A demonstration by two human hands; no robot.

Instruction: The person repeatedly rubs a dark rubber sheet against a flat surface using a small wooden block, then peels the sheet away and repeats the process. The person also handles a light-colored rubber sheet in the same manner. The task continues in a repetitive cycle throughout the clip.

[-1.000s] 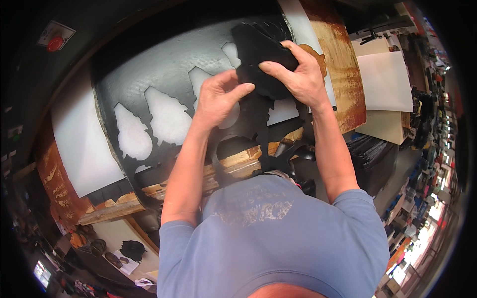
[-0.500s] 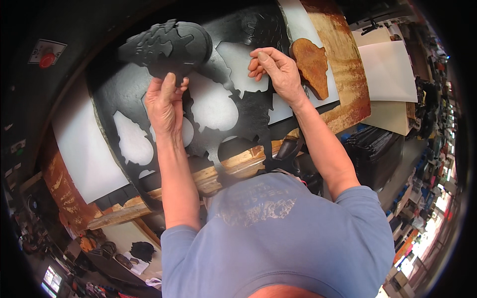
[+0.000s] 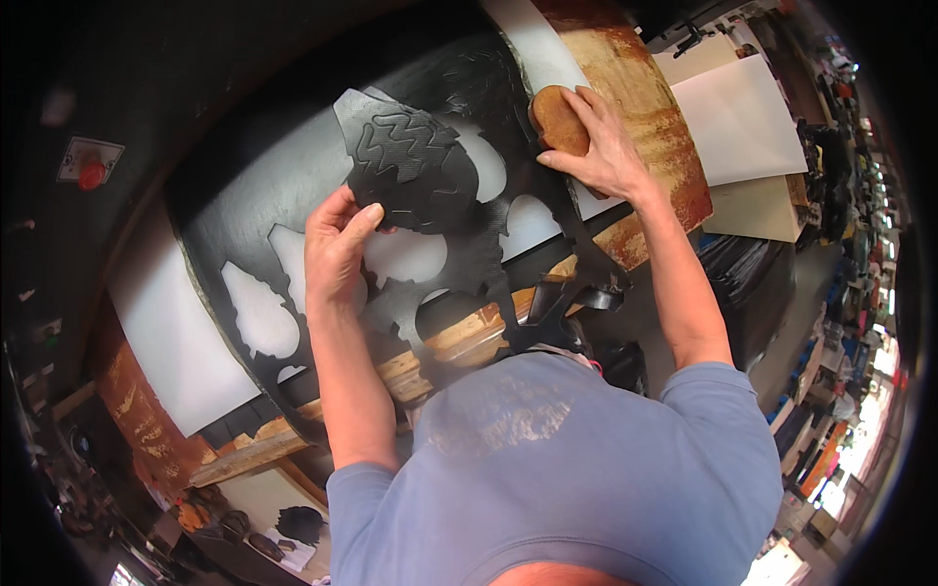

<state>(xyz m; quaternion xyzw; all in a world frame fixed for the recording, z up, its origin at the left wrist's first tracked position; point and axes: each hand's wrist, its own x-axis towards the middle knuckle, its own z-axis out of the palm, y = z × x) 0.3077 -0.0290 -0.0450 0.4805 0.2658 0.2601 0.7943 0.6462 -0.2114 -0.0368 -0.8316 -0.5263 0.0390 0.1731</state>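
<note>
My left hand (image 3: 337, 239) is closed on the edge of a black cut piece (image 3: 415, 176), with the thumb on top. The piece is rounded at one side and carries raised zigzag ridges. It lies over a black sheet (image 3: 234, 186) that has several shaped holes, with white showing through them. To the right, my right hand (image 3: 611, 151) spans a brown, rust-toned shaped block (image 3: 560, 119), thumb on one side and fingers on the other. Part of the block is hidden under the hand.
A worn wooden board (image 3: 664, 127) runs along the right, and white sheet (image 3: 181, 332) shows at the left. White panels (image 3: 747, 117) stand beyond the board. A red button (image 3: 91, 175) is on the dark machine at the left. Black strips hang over the near edge.
My right hand has moved onto the brown block and taken hold of it; the block now sits differently. My left hand has brought the black piece down and to the right, onto the sheet.
</note>
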